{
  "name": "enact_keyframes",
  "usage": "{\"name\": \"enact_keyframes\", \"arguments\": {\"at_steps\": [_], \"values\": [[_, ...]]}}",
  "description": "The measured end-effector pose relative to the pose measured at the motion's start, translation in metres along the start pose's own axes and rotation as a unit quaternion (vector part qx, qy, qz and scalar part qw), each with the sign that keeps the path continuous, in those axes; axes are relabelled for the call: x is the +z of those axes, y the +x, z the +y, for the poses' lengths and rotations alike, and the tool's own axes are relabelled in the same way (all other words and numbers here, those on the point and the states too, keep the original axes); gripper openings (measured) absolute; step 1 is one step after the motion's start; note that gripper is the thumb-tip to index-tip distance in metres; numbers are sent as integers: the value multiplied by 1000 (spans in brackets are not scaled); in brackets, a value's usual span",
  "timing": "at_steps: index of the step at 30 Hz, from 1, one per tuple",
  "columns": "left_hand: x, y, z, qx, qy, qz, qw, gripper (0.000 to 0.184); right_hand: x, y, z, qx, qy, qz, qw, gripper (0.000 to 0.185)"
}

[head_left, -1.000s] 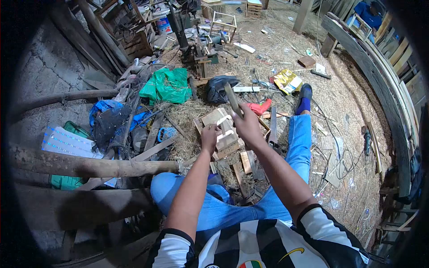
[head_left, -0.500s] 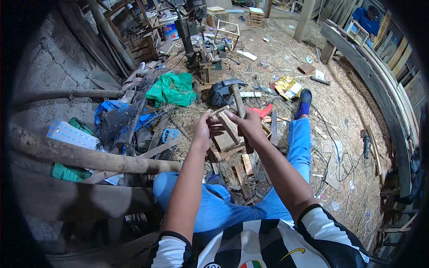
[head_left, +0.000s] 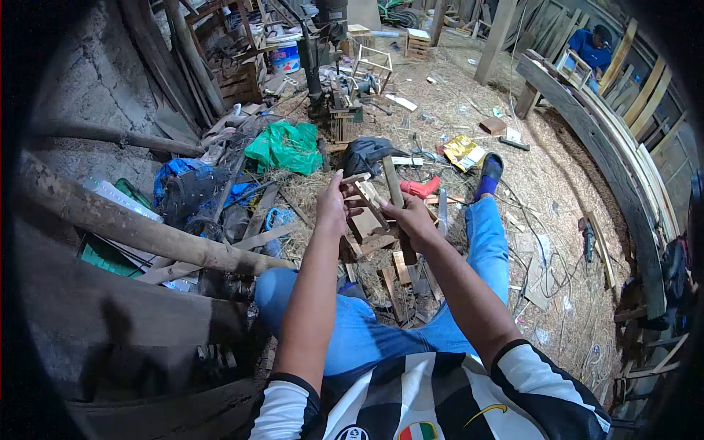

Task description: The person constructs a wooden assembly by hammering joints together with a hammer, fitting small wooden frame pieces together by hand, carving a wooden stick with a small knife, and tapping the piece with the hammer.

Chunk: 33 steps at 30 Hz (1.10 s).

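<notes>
My left hand [head_left: 334,210] is closed around the left side of a small joined wooden piece [head_left: 371,201], made of thin pale strips meeting at a corner. Wrapped in the fingers of my right hand [head_left: 412,221] is a hammer [head_left: 394,180], its wooden handle running up and away from me. Its dark head is hard to make out against the black bag behind. My right thumb lies close to the strip's near end; whether it touches I cannot tell. Below both hands, a wooden box or block [head_left: 364,226] sits among scraps between my legs.
A red power tool [head_left: 420,188], a black bag [head_left: 367,155] and a green plastic bag [head_left: 284,148] lie ahead. A thick pole [head_left: 147,227] crosses at left. Cables and an angle grinder [head_left: 588,240] lie right. Another person [head_left: 591,48] sits behind the long beam [head_left: 598,139].
The view has shifted slightly. The wooden piece has tilted a little, and the hammer remains in my right hand with its head less distinct. Both hands keep their hold.
</notes>
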<state>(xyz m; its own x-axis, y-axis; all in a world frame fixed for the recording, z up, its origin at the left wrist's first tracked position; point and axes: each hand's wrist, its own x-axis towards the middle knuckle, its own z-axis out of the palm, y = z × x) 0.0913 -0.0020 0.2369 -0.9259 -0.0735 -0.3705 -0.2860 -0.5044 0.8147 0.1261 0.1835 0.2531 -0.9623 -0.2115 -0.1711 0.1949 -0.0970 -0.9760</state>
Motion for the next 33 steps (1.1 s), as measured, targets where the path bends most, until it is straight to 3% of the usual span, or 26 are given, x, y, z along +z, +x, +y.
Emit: {"name": "enact_keyframes", "arguments": {"at_steps": [9, 12, 15, 17, 19, 21, 22, 25, 26, 30, 31, 33], "values": [[10, -3, 11, 40, 24, -70, 996, 51, 3, -15, 3, -12, -37, 23, 999, 38], [17, -5, 12, 46, 33, -92, 994, 55, 7, -19, -3, -35, -26, 37, 998, 33], [26, -7, 5, 49, 14, -53, 997, 58, 10, -18, 0, -49, -54, 62, 995, 28], [30, -6, 0, 67, -64, -135, 986, 55, 12, -12, -1, -43, -58, 82, 994, 25], [35, -12, -6, 48, -35, -148, 987, 55, 14, -8, -2, -57, -48, 131, 989, 22], [39, -2, -28, 148, 5, -172, 974, 58, 11, -3, -4, -75, 11, 125, 989, 21], [39, 1, -37, 147, -31, -193, 970, 48, 8, -2, -6, -76, 17, 133, 988, 21], [60, -5, -52, 211, 25, -133, 968, 36, 0, -3, -13, -89, 53, 142, 985, 22], [63, -9, -48, 221, 47, -121, 967, 27, -4, -4, -18, -52, 45, 139, 988, 22], [65, 0, -41, 245, 131, -99, 956, 23, -19, -14, -39, 31, 29, 110, 993, 23], [64, -1, -39, 244, 135, -99, 955, 23, -23, -14, -37, 32, 34, 110, 993, 23], [62, -5, -33, 207, 83, -86, 971, 26, -28, -9, -30, -63, 3, 74, 995, 22]]}}
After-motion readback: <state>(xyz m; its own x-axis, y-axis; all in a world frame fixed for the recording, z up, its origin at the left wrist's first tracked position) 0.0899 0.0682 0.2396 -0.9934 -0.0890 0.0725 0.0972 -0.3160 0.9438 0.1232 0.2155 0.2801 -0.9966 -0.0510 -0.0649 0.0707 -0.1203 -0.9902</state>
